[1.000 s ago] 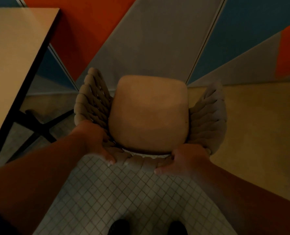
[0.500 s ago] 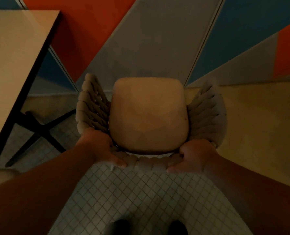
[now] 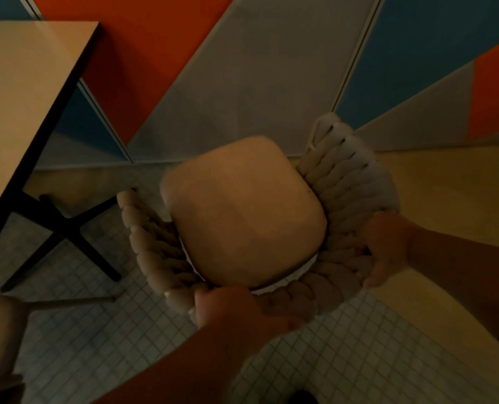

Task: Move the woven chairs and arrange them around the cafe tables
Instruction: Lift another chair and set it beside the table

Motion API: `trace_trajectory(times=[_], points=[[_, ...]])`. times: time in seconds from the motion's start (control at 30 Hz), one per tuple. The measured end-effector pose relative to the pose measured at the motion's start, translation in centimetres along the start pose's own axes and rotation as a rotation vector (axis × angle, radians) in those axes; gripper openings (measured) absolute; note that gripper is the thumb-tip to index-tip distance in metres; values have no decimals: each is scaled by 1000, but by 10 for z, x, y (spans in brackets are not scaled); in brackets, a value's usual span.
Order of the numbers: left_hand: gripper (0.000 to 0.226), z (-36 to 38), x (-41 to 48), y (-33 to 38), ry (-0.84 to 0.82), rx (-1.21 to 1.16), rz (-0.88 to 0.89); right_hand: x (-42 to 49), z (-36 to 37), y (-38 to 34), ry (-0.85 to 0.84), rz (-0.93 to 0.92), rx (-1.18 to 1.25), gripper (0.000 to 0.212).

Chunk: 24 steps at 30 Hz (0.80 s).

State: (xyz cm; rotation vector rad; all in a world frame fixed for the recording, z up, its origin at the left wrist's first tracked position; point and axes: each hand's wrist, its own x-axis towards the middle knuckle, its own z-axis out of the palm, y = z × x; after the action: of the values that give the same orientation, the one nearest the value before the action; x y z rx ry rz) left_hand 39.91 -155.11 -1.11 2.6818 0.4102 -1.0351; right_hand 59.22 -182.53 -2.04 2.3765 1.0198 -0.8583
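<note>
— Chair (image 3: pixel 242 211) placement: is it finished?
— Not yet, it is judged; the chair is held angled beside the surface (image 3: pixel 23 91), on tiled floor (image 3: pixel 102 345).
— How is it made?
— Thick braided rope, a smooth rounded cushion. Left hand (image 3: pixel 227 307) and right hand (image 3: pixel 385 246) fingers are clamped on its back rim.

A wall (image 3: pixel 242 68) of orange, grey and blue angled panels rises behind a white small-tiled floor (image 3: pixel 111 345) bordered by a tan strip.
</note>
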Motion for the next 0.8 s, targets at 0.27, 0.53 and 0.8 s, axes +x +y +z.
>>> trace_trajectory(times=[0.27, 0.53, 0.8], points=[[105, -13, 7, 58, -167, -56, -23, 15, -41, 41, -141, -52, -145, 114], [123, -10, 27, 78, -113, -65, -32, 20, -47, 67, -162, 3, -167, 153], [106, -22, 8, 46, 139, -543, 64, -36, 18, 49, 309, 466, 510, 155]])
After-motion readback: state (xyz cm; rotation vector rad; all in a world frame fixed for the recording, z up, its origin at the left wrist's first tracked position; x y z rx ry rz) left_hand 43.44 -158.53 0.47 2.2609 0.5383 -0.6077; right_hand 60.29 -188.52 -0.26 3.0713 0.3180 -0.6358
